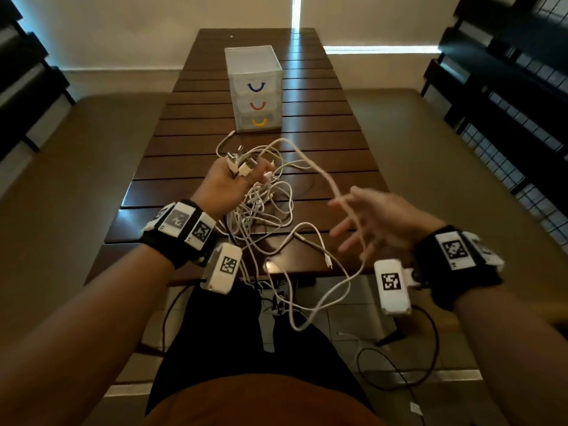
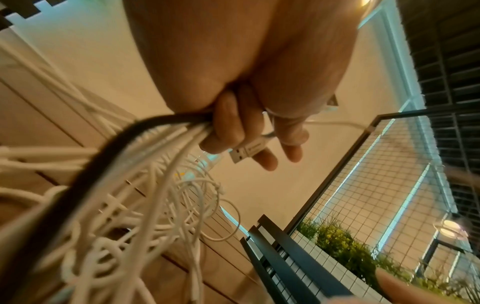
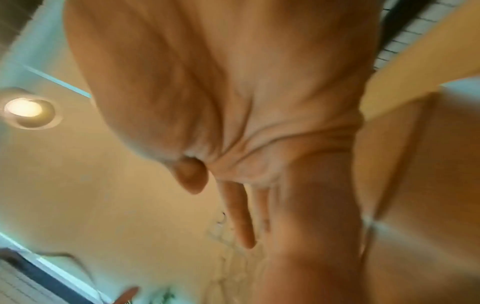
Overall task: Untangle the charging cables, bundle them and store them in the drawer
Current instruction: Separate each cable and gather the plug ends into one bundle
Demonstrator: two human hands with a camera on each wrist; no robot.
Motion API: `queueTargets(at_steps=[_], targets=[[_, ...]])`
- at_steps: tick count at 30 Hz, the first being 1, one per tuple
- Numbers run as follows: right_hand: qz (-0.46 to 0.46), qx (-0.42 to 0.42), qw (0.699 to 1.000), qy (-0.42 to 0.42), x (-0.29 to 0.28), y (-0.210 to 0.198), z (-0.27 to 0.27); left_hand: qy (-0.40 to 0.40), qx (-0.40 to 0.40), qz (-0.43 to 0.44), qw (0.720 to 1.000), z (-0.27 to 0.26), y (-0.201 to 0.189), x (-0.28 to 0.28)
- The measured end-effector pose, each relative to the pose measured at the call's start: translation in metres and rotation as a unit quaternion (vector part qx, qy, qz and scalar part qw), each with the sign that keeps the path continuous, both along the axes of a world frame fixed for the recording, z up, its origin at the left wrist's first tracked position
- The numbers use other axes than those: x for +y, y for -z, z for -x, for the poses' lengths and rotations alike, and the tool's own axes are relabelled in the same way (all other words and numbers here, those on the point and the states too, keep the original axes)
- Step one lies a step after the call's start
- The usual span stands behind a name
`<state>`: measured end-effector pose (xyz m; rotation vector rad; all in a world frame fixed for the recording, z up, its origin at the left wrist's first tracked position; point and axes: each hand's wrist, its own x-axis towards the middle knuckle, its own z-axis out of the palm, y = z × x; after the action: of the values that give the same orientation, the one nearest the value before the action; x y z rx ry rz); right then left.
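Note:
My left hand (image 1: 233, 179) is raised above the slatted wooden table (image 1: 184, 167) and grips a bunch of white charging cables (image 1: 264, 204) near their plugs; the left wrist view shows its fingers (image 2: 228, 127) curled round the strands, a USB plug (image 2: 245, 153) sticking out. The tangle hangs below it onto the table and over the near edge. My right hand (image 1: 362, 219) is to the right, fingers spread and straight, with one white cable (image 1: 322, 173) draped across them. A small clear drawer unit (image 1: 256, 90) with blue, red and yellow handles stands farther back, all drawers shut.
A braided cable end (image 1: 319, 250) lies near the table's front edge. Loose cable loops dangle past the edge above my lap. Black wire racks (image 1: 507, 87) flank the table on the right, dark shelving (image 1: 27, 87) on the left.

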<state>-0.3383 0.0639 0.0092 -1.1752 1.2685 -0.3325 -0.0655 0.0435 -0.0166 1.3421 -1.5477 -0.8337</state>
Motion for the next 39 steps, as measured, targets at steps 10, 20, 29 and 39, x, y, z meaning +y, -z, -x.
queueTargets(at_steps=[10, 20, 29, 39], targets=[[0.210, 0.293, 0.908, -0.213, -0.055, 0.073, -0.079, 0.043, 0.000, 0.064, 0.997, -0.034, 0.003, 0.039], [0.276, 0.233, 0.931, -0.059, -0.093, 0.056, -0.078, 0.077, 0.078, -0.073, 0.991, -0.033, 0.002, 0.066], [0.270, -0.096, 0.955, -0.077, -0.003, 0.013, -0.086, 0.108, 0.108, -0.133, 0.979, 0.023, 0.003, 0.060], [0.380, -0.103, 0.919, -0.019, -0.005, 0.009, -0.058, 0.101, 0.291, -0.245, 0.919, 0.037, 0.011, 0.046]])
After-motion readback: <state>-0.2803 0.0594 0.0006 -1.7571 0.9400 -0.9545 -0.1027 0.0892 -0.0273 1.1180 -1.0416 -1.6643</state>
